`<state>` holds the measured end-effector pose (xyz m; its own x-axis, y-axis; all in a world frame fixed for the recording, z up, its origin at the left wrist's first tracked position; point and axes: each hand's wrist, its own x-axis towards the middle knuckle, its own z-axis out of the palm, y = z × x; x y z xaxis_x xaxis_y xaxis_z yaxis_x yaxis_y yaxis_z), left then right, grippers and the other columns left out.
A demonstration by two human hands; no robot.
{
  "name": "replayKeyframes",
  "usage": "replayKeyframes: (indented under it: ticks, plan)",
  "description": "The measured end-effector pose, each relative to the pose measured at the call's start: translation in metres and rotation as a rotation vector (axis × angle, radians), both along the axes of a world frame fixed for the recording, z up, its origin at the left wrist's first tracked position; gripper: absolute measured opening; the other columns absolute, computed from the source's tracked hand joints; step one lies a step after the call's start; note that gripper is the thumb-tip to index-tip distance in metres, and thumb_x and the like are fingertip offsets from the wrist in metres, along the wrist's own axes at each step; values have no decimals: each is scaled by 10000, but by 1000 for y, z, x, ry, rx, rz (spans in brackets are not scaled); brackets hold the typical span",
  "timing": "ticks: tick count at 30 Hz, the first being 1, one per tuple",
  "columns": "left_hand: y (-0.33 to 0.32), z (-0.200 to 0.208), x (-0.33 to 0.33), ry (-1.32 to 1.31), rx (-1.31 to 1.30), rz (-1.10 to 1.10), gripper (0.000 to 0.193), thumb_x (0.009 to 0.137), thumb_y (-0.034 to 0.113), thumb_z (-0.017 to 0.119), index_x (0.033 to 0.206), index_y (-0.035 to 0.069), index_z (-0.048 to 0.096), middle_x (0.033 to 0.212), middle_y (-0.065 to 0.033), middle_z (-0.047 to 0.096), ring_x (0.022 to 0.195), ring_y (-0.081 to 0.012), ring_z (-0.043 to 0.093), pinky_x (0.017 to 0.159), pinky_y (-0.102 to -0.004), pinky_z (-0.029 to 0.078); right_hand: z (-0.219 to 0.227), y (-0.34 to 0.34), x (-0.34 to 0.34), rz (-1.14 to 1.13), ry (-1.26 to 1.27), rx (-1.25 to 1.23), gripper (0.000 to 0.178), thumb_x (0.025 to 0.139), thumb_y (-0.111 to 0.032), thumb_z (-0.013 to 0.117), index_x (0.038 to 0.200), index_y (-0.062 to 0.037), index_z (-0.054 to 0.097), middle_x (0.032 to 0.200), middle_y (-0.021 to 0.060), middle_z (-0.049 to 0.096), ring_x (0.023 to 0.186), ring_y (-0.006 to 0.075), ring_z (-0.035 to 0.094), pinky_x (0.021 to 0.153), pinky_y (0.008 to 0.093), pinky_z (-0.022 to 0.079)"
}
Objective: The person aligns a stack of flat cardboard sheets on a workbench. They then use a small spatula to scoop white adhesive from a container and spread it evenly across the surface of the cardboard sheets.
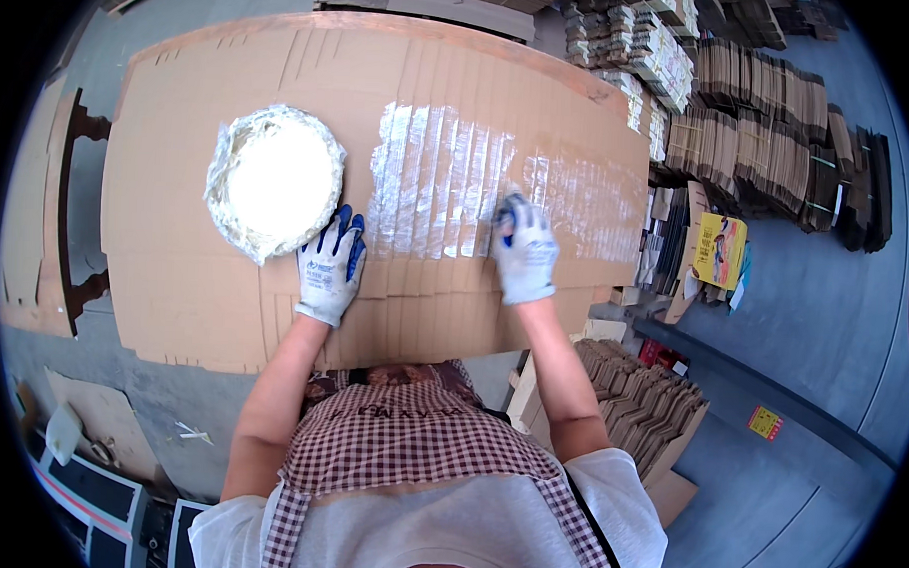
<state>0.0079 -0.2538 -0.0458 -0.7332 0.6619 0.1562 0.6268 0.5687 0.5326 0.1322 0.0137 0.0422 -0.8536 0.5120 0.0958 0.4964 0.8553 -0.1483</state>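
A large sheet of brown cardboard (pixel 183 305) covers the table in front of me. My left hand (pixel 332 267), in a white and blue work glove, lies on it with the fingers stretched out. Its fingertips are beside a round container (pixel 221 166) with crinkled clear film about its rim and a bright white inside. My right hand (pixel 524 248), gloved too, is closed over overlapping cardboard strips (pixel 438 183) smeared with wet, shiny white stuff. What its curled fingers hold, if anything, is hidden.
Stacks of bundled cardboard (pixel 740 144) stand at the far right, near white-wrapped piles (pixel 663 56). A yellow printed box (pixel 721 250) is right of the table. More folded cardboard (pixel 636 391) sits by my right arm. A wooden-edged table (pixel 52 210) stands at the left.
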Motion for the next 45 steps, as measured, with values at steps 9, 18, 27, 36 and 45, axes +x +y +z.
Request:
replayKeyframes:
  ticks: [9,18,27,36,45]
  plan:
    - [3,4,2,15,10,-16,407,898,147,651,1302,102,635,1431,-127,565,1250,-365,547,1052,-491,414,-24,22,22,-23,-80,-7,435,817,-146,667,1243,-82,608,1341,125,586,1153,333,607,941,442,529]
    - [3,-2,2,23,37,-16,419,908,181,649,1323,127,623,1431,-105,571,1237,-332,563,1048,-511,396,-29,30,8,258,30,3,465,784,-94,696,1240,-92,609,1363,132,587,1180,313,604,986,427,521]
    - [3,0,1,22,20,-28,430,900,156,646,1327,110,619,1429,-130,566,1240,-361,554,1042,-491,421,-24,72,-20,-353,413,-451,378,819,-194,793,1131,-45,640,1089,144,696,1003,306,682,899,403,533]
    - [3,4,1,-3,5,-16,428,909,173,642,1331,113,616,1419,-131,572,1240,-355,554,1035,-513,408,-24,88,-40,-452,647,-599,307,810,-146,845,979,-27,619,882,78,665,794,184,628,767,344,527]
    - [2,5,2,-9,-1,-16,405,911,166,639,1311,105,627,1410,-132,582,1227,-361,566,1047,-510,400,-25,62,-96,-342,713,-480,383,751,-153,904,921,-47,578,795,32,595,711,149,558,730,303,506]
